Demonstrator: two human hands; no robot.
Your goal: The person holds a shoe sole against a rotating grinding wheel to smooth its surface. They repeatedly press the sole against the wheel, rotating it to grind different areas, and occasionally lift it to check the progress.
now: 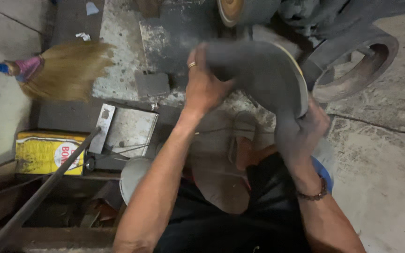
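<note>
Both hands clamp a curved, matte grey shoe (263, 75): the left hand (205, 84) grips its rounded end, the right hand (308, 129) its narrow end. A round buffing wheel (230, 10) spins just above, over the rough, pitted concrete bench (118, 51).

Item count, head view:

- Hands: two, the left hand (202, 86) and the right hand (308, 131), both closed on one dark grey shoe (258, 75)
- Rings: one, gold, on the left hand (191, 64)
- Bracelets: one, beaded, on the right wrist (312, 194)
- Brooms: one, straw head (66, 70)
- Tins: one, yellow, rectangular (48, 152)
- Grinding wheels: one, tan face, at the top edge (230, 10)
- Round metal rings on the floor: one (359, 70)
- Long dark rods: one, diagonal (43, 192)
- Flat metal plates: one, pale (134, 131)
</note>
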